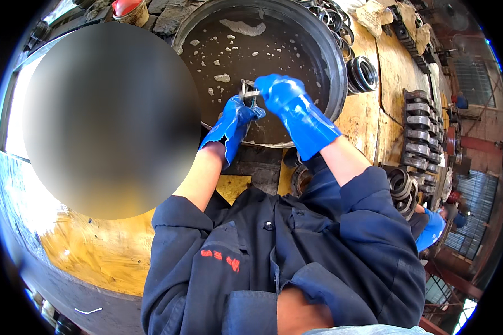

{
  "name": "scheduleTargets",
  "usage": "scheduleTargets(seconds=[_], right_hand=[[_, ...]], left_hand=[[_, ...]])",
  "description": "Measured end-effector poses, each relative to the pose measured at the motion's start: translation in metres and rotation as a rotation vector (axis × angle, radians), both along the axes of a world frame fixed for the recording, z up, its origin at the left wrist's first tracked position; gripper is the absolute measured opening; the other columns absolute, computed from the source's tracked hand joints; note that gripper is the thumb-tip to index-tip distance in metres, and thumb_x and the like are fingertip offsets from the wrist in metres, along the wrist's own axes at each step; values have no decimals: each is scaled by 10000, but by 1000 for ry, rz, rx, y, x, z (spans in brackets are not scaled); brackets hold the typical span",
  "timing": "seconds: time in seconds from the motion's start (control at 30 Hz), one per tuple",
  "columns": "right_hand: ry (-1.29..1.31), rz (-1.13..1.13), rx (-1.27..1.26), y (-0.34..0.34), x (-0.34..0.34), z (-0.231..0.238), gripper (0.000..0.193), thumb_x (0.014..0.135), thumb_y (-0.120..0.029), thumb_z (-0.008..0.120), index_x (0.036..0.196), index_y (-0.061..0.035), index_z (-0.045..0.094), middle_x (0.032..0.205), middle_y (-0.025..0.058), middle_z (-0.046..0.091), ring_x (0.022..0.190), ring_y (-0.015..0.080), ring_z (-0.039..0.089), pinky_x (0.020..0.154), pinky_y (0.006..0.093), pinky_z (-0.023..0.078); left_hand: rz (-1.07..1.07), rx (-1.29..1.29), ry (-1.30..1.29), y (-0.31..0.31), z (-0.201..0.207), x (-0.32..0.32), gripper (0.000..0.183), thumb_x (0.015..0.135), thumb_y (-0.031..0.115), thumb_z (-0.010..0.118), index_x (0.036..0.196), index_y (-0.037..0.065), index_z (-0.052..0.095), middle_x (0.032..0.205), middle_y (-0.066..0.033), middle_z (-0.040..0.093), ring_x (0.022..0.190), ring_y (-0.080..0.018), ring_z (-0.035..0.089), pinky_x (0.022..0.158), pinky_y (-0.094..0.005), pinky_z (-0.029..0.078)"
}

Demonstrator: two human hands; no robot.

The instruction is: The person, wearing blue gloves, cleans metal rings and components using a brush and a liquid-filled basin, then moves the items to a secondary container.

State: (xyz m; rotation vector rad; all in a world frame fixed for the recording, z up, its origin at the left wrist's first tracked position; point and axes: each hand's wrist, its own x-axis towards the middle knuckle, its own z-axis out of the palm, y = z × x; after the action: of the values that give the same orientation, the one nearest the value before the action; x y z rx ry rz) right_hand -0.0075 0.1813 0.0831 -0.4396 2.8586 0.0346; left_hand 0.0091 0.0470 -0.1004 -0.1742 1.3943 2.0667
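Note:
Over the near part of a round dark basin (336, 84) of murky liquid, both my hands work close together in blue rubber gloves. My left hand (237, 120) is closed round a small shiny metal part (248, 89) with a squarish, frame-like outline; its lower end is hidden in the glove. Against the part's right side, my right hand (285, 95) is curled into a fist. Whatever lies inside those fingers is hidden. Whitish foam patches (243, 27) float on the liquid beyond my hands.
Several metal rings (363, 73) lie right of the basin on a yellowish worktop (390, 100). Farther right stand crankshaft-like metal parts (419, 131). A red item in a can (129, 10) is at the far left. Another person's blue sleeve (432, 230) shows at right. A blurred disc hides the left side.

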Motion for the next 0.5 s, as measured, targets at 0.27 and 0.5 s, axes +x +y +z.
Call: scheduleTargets(seconds=[0.27,0.5], right_hand=[[21,57,-35,-27,13,31,165,941,-244,623,1065,-243,733,1013,79,741,928,342,733,793,480,605],[213,100,-206,-10,15,50,153,924,-234,659,1056,-252,733,984,74,737,907,319,732,768,463,608]], left_hand=[[158,155,-99,-17,-2,2,414,720,3,918,1066,19,690,871,-86,711,792,-190,676,725,-390,578],[74,-119,65,1,9,-8,432,715,11,918,1087,12,699,801,-83,706,713,-194,673,676,-381,566]])
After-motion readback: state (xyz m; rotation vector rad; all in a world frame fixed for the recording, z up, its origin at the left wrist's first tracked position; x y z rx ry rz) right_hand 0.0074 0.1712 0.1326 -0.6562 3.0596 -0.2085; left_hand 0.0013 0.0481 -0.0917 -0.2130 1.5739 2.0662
